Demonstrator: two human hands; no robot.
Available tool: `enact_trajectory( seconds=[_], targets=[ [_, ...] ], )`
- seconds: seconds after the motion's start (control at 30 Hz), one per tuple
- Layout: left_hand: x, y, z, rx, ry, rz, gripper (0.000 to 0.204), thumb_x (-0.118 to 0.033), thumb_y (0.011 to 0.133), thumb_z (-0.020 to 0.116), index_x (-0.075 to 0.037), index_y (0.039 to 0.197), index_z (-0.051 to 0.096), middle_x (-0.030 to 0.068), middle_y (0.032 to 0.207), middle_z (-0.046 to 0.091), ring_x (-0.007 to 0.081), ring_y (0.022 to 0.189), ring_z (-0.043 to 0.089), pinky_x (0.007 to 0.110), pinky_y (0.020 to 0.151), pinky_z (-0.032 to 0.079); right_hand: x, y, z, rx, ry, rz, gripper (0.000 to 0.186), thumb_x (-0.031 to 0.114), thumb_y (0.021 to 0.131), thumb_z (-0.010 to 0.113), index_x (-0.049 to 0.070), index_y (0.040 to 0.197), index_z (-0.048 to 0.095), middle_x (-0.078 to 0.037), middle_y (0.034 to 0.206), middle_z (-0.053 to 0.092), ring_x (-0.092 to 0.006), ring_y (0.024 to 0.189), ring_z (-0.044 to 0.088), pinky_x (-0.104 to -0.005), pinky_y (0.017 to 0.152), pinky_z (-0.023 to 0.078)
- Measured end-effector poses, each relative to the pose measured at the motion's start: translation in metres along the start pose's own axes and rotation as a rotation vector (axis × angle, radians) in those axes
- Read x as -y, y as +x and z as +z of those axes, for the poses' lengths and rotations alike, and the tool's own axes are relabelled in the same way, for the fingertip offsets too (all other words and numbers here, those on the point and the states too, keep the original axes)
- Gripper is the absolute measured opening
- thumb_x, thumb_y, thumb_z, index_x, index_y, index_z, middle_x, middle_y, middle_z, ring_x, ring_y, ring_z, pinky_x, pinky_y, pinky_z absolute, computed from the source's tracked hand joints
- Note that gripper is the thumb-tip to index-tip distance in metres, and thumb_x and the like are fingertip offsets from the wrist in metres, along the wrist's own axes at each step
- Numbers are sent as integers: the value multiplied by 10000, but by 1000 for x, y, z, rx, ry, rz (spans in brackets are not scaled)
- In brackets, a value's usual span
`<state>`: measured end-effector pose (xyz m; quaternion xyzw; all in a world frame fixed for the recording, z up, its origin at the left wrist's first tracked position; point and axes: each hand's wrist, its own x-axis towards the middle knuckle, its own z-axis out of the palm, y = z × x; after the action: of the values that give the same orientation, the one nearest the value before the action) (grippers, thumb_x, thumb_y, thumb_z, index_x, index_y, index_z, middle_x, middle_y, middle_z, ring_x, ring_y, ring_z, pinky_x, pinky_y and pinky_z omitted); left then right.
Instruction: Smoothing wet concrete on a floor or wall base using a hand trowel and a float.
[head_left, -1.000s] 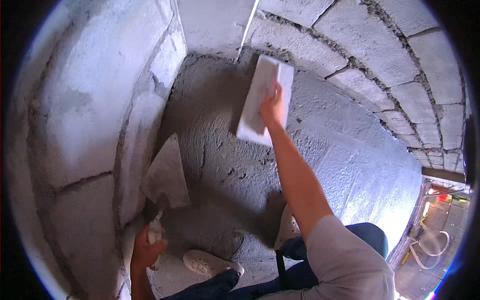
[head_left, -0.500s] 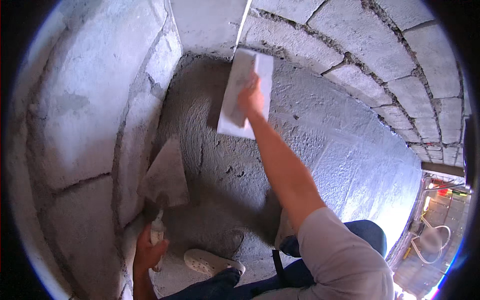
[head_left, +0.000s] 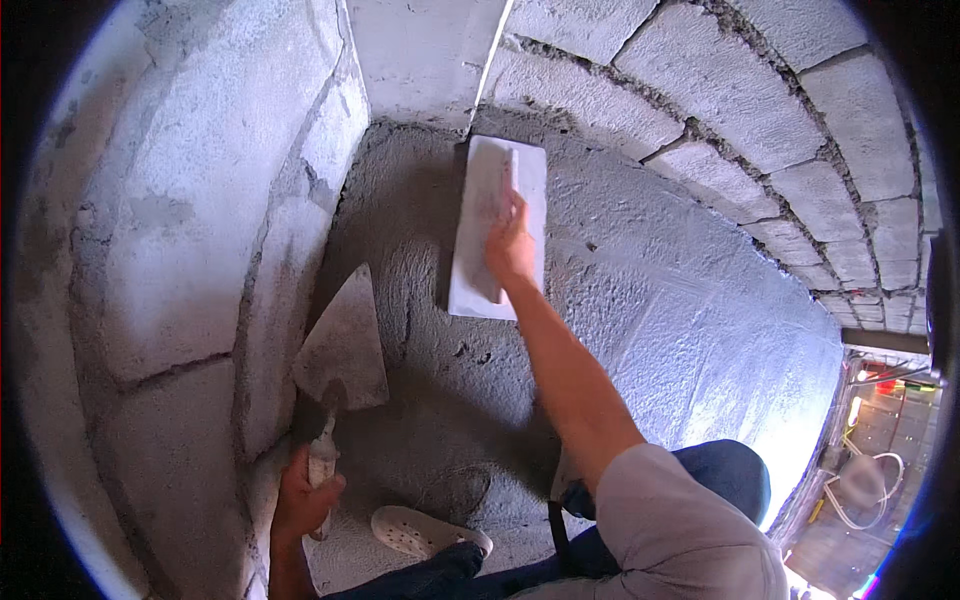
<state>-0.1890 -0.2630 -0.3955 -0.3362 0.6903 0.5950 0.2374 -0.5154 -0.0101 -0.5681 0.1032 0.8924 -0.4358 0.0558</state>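
Note:
My right hand (head_left: 510, 250) grips the handle of a flat rectangular float (head_left: 470, 240), which lies against wet grey mortar (head_left: 440, 460) in the upper middle, just short of the far corner. Down at the lower left, my left hand (head_left: 302, 500) holds the wooden handle of a pointed trowel (head_left: 340, 350); its triangular blade points away from me beside the left wall, over the mortar.
A block wall (head_left: 160, 280) rises on the left, another (head_left: 730, 80) at the upper right, and a smooth grey panel (head_left: 420, 50) between them. My pale perforated shoes (head_left: 420, 530) are at the bottom. An opening (head_left: 880, 450) at the right edge shows hoses and lit clutter.
My right hand has moved the float leftward, and over the last half second drawn it back toward me, away from the corner. My left hand and trowel have shifted slightly right.

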Motion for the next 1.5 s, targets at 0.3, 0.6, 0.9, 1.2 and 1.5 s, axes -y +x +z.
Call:
enact_trajectory(
  seconds=[0.3, 0.6, 0.9, 1.2, 1.5],
  targets=[
    [1, 6, 9, 23, -54, 20, 343, -42, 763, 600, -18, 1094, 515, 38, 752, 556, 104, 588, 537, 281, 519, 458, 27, 50, 5, -55, -25, 85, 570, 168, 854, 437, 239, 1390, 255, -293, 961, 624, -470, 922, 599, -525, 831, 455],
    [-2, 3, 12, 13, -70, -13, 325, -55, 771, 597, -12, 1082, 513, 40, 755, 551, 100, 580, 539, 287, 513, 467, 20, 58, -41, -159, 65, 113, 410, 245, 928, 411, 224, 1326, 317, -271, 966, 629, -480, 895, 598, -537, 789, 461],
    [-3, 4, 7, 29, 1, 54, 290, -52, 789, 586, -20, 1066, 509, 38, 762, 549, 108, 583, 537, 281, 515, 466, -19, 24, -36, -104, 33, -91, 502, 154, 881, 434, 225, 1354, 279, -275, 987, 629, -475, 897, 603, -530, 801, 462],
    [-8, 11, 12, 54, -103, 40, 344, -72, 793, 592, -29, 1123, 505, 32, 766, 553, 106, 585, 529, 281, 525, 453, 3, 31, -7, 26, -66, 19, 479, 224, 923, 395, 272, 1376, 249, -314, 989, 608, -498, 930, 579, -554, 816, 442],
    [1, -4, 9, -44, -42, 3, 373, -47, 765, 570, -13, 1129, 501, 34, 738, 543, 106, 587, 518, 278, 529, 446, 13, 64, -28, -87, 91, 9, 434, 242, 926, 395, 212, 1346, 289, -272, 1025, 611, -486, 891, 595, -540, 781, 466]
  ],
)
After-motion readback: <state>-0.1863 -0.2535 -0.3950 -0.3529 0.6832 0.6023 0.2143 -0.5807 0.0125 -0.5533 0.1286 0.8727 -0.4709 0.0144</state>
